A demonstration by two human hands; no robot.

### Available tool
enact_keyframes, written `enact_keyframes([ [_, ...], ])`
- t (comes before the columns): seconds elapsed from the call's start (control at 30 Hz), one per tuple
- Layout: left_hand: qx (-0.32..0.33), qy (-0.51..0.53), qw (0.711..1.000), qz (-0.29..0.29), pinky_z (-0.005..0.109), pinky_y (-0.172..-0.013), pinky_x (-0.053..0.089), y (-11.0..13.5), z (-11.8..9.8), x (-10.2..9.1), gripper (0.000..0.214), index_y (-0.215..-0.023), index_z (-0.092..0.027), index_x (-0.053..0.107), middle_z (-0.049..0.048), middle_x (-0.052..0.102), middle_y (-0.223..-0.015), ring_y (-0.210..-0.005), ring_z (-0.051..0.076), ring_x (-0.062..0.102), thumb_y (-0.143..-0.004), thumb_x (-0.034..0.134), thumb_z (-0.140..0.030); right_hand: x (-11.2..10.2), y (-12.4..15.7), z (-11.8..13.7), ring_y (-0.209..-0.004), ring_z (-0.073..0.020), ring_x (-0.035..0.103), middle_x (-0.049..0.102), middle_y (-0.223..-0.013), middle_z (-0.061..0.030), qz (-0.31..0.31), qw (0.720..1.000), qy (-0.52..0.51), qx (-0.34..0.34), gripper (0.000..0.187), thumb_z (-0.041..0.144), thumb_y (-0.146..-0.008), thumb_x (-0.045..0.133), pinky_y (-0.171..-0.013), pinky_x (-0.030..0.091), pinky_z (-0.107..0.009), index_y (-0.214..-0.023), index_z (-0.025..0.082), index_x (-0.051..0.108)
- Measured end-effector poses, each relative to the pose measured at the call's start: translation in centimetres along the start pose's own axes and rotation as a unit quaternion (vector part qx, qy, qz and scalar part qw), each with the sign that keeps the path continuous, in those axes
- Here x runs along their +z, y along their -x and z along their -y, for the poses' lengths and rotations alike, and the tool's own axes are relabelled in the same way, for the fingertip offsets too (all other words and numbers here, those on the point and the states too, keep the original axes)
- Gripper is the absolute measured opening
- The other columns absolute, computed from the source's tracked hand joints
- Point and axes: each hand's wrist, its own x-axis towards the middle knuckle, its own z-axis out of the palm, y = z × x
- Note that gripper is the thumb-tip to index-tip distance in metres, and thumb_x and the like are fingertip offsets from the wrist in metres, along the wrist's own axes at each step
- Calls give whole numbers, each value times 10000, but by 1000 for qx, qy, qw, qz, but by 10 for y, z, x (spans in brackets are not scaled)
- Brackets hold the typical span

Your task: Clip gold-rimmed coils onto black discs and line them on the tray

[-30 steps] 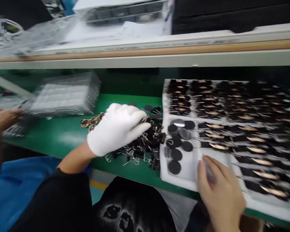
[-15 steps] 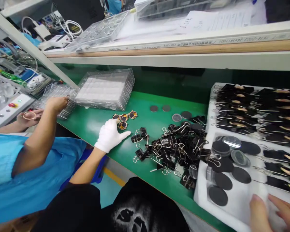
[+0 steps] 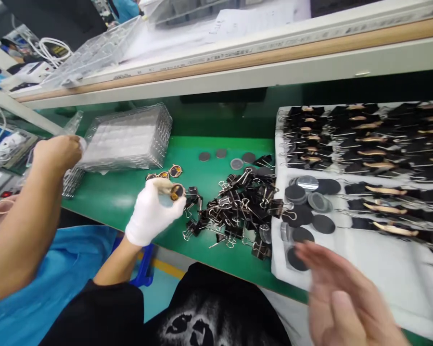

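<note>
My left hand (image 3: 151, 211), in a white glove, pinches a small round copper-coloured coil piece (image 3: 176, 191) lifted just above the green bench. Several more coil pieces (image 3: 166, 173) lie on the bench behind it. My bare right hand (image 3: 342, 298) hovers blurred at the lower right over the white foam sheet (image 3: 368, 259), fingers spread and holding nothing. A pile of black binder clips (image 3: 238, 206) lies between the two hands. Black and grey round discs (image 3: 306, 206) rest on the foam's left part.
Rows of clipped assemblies (image 3: 364, 139) fill the foam's far part. A stack of clear plastic trays (image 3: 126, 139) stands at the back left, touched by a co-worker's hand (image 3: 57, 151) in a blue top. A shelf (image 3: 238, 72) overhangs the bench.
My left hand reached left from the clip pile to the coil pieces, then lifted one. My right hand rose off the foam sheet and is now spread in the air.
</note>
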Motion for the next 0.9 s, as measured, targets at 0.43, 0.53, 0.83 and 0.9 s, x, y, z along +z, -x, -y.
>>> enact_keyframes([
  [0.43, 561, 60, 790, 241, 371, -671, 429, -32, -139, 27, 240, -1080, -167, 621, 68, 704, -988, -813, 210, 649, -1020, 544, -386, 24, 18, 32, -1381, -286, 587, 662, -1444, -56, -34, 907, -347, 235, 419, 533, -993, 564, -1245, 372, -521, -1336, 331, 697],
  [0.53, 614, -56, 752, 231, 370, -625, 356, -35, -161, 49, 99, -962, -185, 624, 53, 660, -904, -771, 224, 613, -939, 556, -117, 4, 29, 37, -1413, -303, 553, 643, -1464, -83, -132, 920, -319, 187, 429, 522, -1005, 540, -1278, 310, -539, -1333, 298, 702],
  [0.83, 672, -57, 723, 150, 378, -636, 318, -52, -186, 63, 142, -827, -191, 611, 26, 623, -752, -710, 203, 562, -950, 555, -149, -9, 10, 42, -1406, -290, 564, 646, -1461, -78, -158, 909, -342, 179, 404, 528, -1021, 494, -1245, 368, -551, -1262, 304, 730],
  [0.9, 674, 7, 730, 116, 367, -620, 311, -54, -185, 52, 130, -915, -204, 666, 11, 659, -771, -697, 180, 554, -982, 567, -256, -5, 3, 43, -1404, -275, 566, 656, -1450, -60, -133, 907, -358, 179, 396, 525, -1018, 498, -1236, 388, -537, -1261, 311, 727],
])
